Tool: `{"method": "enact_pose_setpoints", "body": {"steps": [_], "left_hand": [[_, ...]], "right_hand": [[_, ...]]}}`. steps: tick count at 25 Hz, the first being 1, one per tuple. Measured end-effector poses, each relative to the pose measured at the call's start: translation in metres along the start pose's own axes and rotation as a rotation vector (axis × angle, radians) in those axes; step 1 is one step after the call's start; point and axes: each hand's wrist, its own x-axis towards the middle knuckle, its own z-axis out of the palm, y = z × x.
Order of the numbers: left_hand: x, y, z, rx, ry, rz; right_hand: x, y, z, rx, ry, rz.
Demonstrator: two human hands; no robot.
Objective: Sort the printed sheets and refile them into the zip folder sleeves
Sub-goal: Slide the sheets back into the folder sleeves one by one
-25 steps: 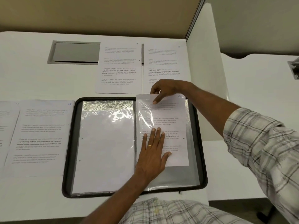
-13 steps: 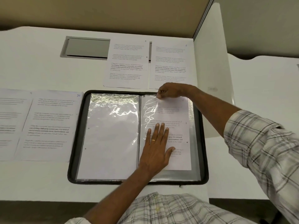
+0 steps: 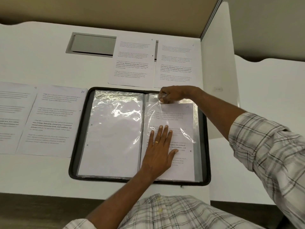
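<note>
A black zip folder (image 3: 73, 160) lies open on the white desk. Its left clear sleeve (image 3: 113, 129) holds a blank-looking sheet. On the right half a printed sheet (image 3: 183, 123) sits partly inside the right clear sleeve (image 3: 154, 113). My left hand (image 3: 160, 146) lies flat, fingers spread, on the lower part of that sheet. My right hand (image 3: 173, 94) pinches the top edge of the right sleeve's plastic film and holds it up from the sheet.
Two printed sheets (image 3: 133, 61) (image 3: 175, 64) lie behind the folder. Two more, one numbered 10 (image 3: 52, 119) and another (image 3: 13, 116), lie to its left. A grey cable hatch (image 3: 93, 44) is set in the desk. A white divider panel (image 3: 217, 63) stands at right.
My right hand moved from the sheet's top edge up to the sleeve's top and now lifts the plastic film. The sheet has slid further down. The left hand stayed pressed on it.
</note>
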Motion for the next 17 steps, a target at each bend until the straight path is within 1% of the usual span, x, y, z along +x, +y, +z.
{"method": "enact_pose_setpoints", "body": {"steps": [3, 4, 5, 7, 9, 10, 13, 15, 17], "left_hand": [[0.000, -0.003, 0.012, 0.054, 0.000, 0.027], [0.001, -0.003, 0.016, 0.074, 0.008, 0.031], [0.002, -0.002, 0.018, 0.087, 0.013, 0.030], [0.004, 0.000, 0.018, 0.088, 0.006, 0.032], [0.003, -0.001, 0.019, 0.077, 0.004, 0.036], [0.003, -0.002, 0.019, 0.066, 0.002, 0.035], [0.002, -0.003, 0.016, -0.007, -0.019, 0.028], [0.003, -0.001, 0.008, -0.126, -0.038, 0.014], [0.003, 0.001, -0.012, -0.393, -0.039, -0.047]], "right_hand": [[-0.011, 0.000, -0.007, -0.188, 0.100, 0.058], [-0.016, 0.002, -0.010, -0.229, 0.148, 0.081], [-0.021, 0.004, -0.014, -0.219, 0.186, 0.085], [-0.031, 0.012, -0.019, -0.132, 0.227, 0.052], [-0.041, 0.021, -0.018, -0.098, 0.251, 0.054], [-0.045, 0.025, -0.018, -0.068, 0.252, 0.096], [-0.060, 0.033, -0.015, 0.127, 0.204, 0.292], [-0.072, 0.026, -0.017, 0.269, 0.178, 0.299], [-0.082, 0.006, -0.017, 0.482, 0.159, 0.222]]}}
